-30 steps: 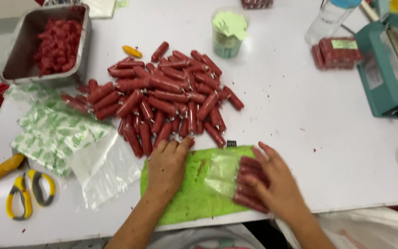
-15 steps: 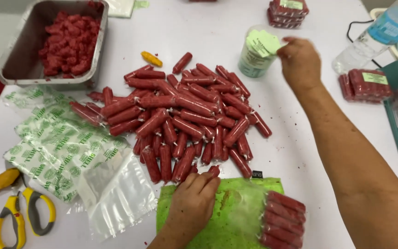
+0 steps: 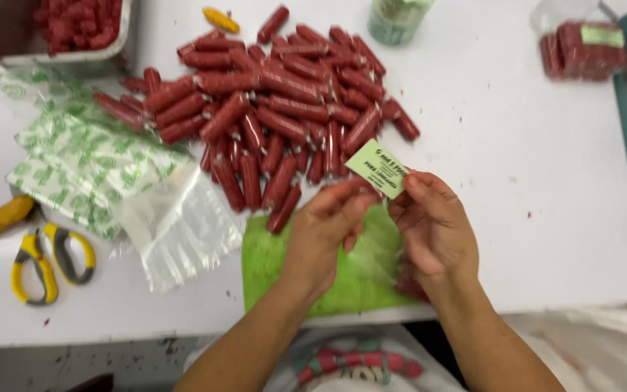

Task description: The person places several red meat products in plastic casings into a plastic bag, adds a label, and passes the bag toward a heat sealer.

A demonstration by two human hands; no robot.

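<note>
Paper, plastic film, steel and slick red casings on a smooth white tabletop (image 3: 517,218).

The small pale-green paper label (image 3: 377,168) looks matt; the short red sausages (image 3: 284,109) wear glossy casings; the clear plastic bags (image 3: 175,225) shine and crinkle; the rectangular metal tray (image 3: 9,54) is dull brushed steel; the green cloth mat (image 3: 284,268) looks fuzzy; the yellow-handled scissors (image 3: 52,261) have smooth plastic grips.

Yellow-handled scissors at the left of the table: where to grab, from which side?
Take the yellow-handled scissors by their two loop handles, from above. They lie flat on the white table with the loops towards its near edge, nothing covering them, and a yellow-handled tool beside them.
</note>
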